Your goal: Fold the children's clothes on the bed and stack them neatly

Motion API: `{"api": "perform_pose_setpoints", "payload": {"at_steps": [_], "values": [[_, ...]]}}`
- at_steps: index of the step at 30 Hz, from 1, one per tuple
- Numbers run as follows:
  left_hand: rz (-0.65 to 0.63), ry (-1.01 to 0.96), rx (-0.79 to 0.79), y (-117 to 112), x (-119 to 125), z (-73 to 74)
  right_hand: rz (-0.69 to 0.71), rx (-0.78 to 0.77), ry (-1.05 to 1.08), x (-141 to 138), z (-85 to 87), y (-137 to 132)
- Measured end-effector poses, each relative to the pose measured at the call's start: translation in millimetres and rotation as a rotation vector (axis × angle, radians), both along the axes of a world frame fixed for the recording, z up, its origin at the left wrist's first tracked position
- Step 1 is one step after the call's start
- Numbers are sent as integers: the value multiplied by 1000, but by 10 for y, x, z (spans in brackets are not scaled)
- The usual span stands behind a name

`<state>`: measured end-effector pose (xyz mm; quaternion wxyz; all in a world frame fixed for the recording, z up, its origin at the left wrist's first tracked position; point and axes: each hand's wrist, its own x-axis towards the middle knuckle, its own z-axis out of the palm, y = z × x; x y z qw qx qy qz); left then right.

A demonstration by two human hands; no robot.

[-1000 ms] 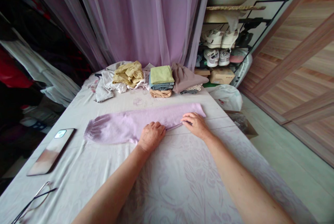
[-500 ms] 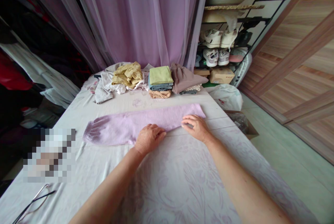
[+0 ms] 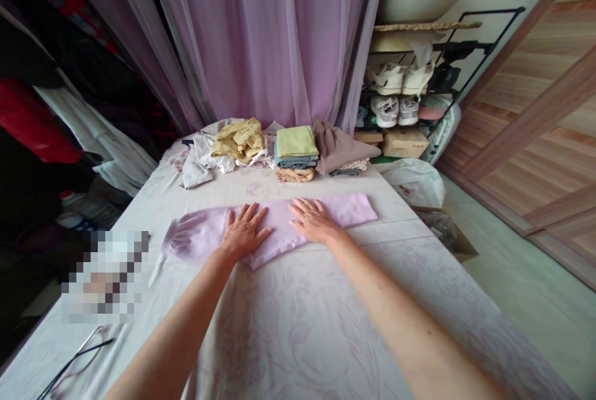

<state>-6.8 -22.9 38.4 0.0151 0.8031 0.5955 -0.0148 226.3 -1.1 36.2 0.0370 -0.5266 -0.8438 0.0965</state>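
our left hand (image 3: 244, 232) and right hand (image 3: 313, 220) lie flat, fingers spread, on a finely ribbed lilac cloth garment (image 3: 280, 229); beyond the tabletop's (image 3: 298, 325) right edge, a brown cardboard box (image 3: 465, 248) holds crumpled plastic (image 3: 442, 230).

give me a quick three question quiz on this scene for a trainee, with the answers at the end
1. True or false: the left hand and the right hand both rest, fingers spread, on the lilac garment.
2. What colour is the top piece of the folded stack?
a) black
b) green
c) red
3. Fill in the blank: the garment's gathered end is nearer the ____ hand.

Key: 1. True. 2. b. 3. Left.
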Motion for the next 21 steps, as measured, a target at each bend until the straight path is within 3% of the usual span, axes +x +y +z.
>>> {"api": "perform_pose_setpoints", "payload": {"at_steps": [4,9,16,19,21], "values": [[42,-15,21,10,-210,0,-127,23,-104,434,-98,-45],[125,-46,72,3,-667,-43,-251,149,-197,978,-274,-61],[196,-155,105,9,-1037,-69,-251,295,-207,1009,-371,-89],[229,-319,125,46,-1172,5,-248,321,-191,1008,-383,-98],[326,-391,175,67,-1324,88,-247,336,-173,1018,-396,-97]]}}
